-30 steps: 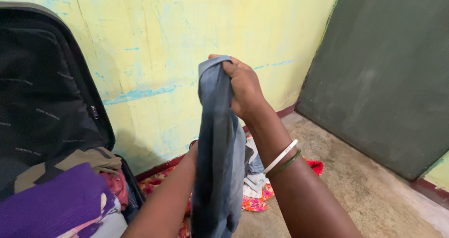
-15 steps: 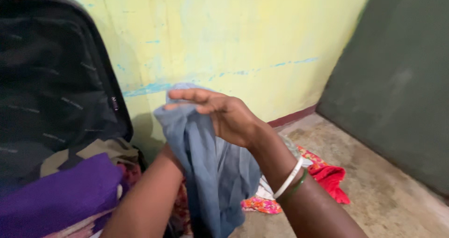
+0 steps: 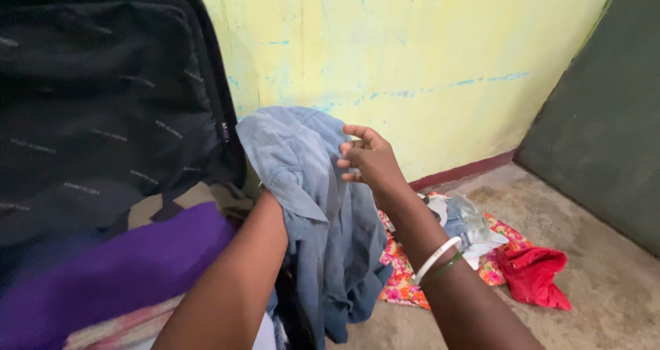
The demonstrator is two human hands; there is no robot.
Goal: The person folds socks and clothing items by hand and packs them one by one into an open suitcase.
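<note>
- The suitcase lid [image 3: 103, 102], black and lined, is stood open against the yellow wall [image 3: 426, 40] and fills the upper left of the view.
- Folded clothes are packed in the suitcase at the lower left, with a purple cloth [image 3: 117, 267] on top and an olive and black piece [image 3: 179, 202] behind it.
- The floor [image 3: 605, 281] is bare concrete; a dark green panel [image 3: 605, 130] is leaned at the right.
- The shirt [image 3: 316, 212], a faded blue denim one, is held up in mid-air just beside the suitcase's right edge, with its lower part hung down towards the floor.
- The shirt is judged light, soft and limp: no shape is kept when it is lifted, so it is best taken at the collar or shoulder seams, where the cloth is doubled and firmer.
- A pile of clothes is spread on the floor near the wall, behind the shirt: a floral cloth [image 3: 402, 271], a pale bundle [image 3: 471, 226] and a red piece [image 3: 533, 274].
- The left hand is hidden under the shirt; only the forearm [image 3: 234, 281] is seen, and its grip cannot be told.
- The right hand [image 3: 368, 159] is raised at the shirt's right edge, fingers loosely spread and slightly curled, nothing clearly pinched.
- Two bangles [image 3: 436, 260], white and green, are worn on the right wrist.
</note>
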